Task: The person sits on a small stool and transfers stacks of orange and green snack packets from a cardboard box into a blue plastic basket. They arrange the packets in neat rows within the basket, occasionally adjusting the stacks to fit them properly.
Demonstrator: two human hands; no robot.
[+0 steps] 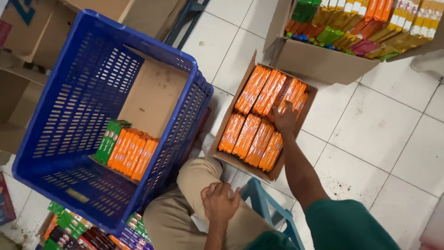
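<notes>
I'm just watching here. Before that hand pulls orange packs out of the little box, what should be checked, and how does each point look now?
1. Right hand on the orange packs: ok, it rests on them.
2. Firm grip on a pack: cannot tell.
3. Small cardboard box open and flat on the floor: ok.
4. Blue crate has room left: ok, the cardboard on its bottom is partly bare.
5. Left hand out of the way: ok, on the knee.

I note glossy film on the orange packets [252,134], matt cardboard box [309,107], perforated blue plastic crate [74,106] (smooth), speckled glazed floor tiles [374,134].
</notes>
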